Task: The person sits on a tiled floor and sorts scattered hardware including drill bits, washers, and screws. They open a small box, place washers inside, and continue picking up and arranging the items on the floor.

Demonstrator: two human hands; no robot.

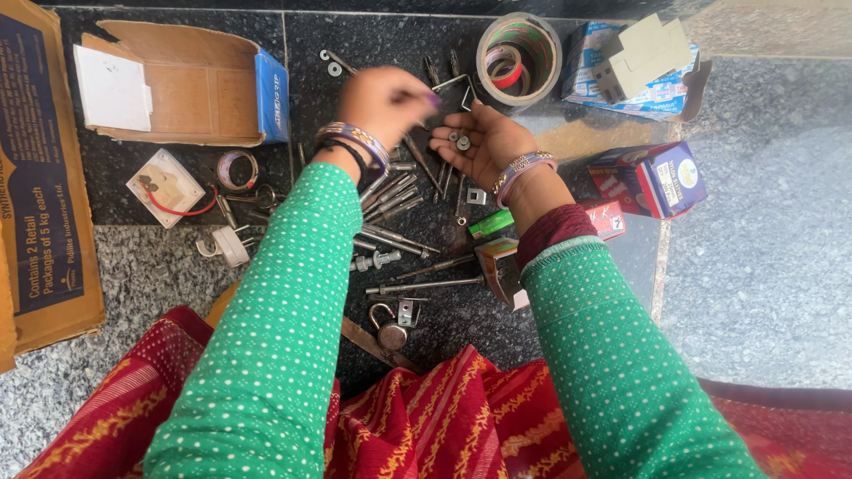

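Right hand point(484, 142) is being held palm up, fingers loosely cupped, with two small metal nuts point(458, 140) being cradled in it. Left hand point(383, 102) is being held over the scattered bolts point(390, 191), fingertips drawn together; any pinched item cannot be told. One padlock point(389, 330) and two tape rolls point(517, 55) are being left aside.

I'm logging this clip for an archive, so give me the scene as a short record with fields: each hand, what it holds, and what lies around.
left hand: fingers pinched together, hovering over the hardware, back of hand up; what they pinch is hidden
right hand: palm up, cupped, small nuts resting in it
below hands: long bolts scattered on dark stone floor
near lap: padlock
far side: tape rolls, open cardboard box
right of hands: small red and blue box
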